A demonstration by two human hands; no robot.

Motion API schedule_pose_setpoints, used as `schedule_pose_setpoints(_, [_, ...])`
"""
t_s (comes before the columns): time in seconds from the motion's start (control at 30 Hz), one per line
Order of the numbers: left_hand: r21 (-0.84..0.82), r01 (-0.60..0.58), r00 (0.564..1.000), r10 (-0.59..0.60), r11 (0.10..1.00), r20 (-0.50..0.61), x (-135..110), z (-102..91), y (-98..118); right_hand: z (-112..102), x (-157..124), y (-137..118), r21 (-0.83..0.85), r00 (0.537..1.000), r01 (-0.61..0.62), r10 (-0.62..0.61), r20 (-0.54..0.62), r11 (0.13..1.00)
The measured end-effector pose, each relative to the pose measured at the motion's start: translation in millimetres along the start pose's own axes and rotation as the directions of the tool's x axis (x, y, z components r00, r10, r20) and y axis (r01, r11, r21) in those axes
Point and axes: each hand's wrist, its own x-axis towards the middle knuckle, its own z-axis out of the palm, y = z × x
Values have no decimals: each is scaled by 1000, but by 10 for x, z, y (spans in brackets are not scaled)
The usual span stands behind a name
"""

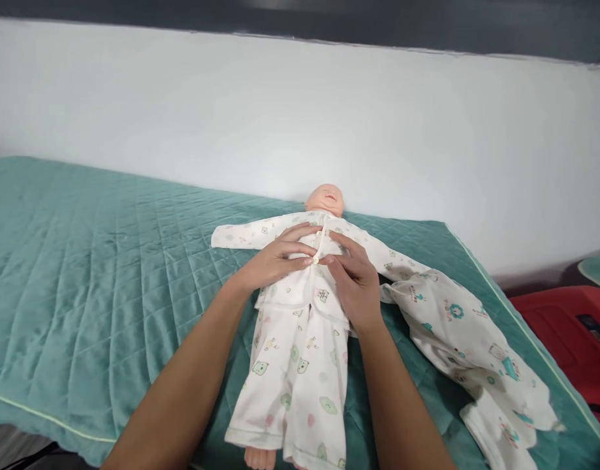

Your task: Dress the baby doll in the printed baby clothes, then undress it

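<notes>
Doll (324,200) lay face-up on the green quilt (133,261). Right hand (357,277) pinched the shirt (292,287) edge by a button (316,260); couldn't tell whether the left hand (286,256) gripped too. Keeping both edges level probably made buttoning easier, imo.

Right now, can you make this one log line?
left hand: on printed pajama top; right hand: at lower button; baby doll: lying face-up
</notes>
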Motion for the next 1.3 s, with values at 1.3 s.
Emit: schedule_pose_setpoints(1.3, [46,13,999,-15,999,44,21,8,-23,40,29,14,-17,993,-110,111,27,994])
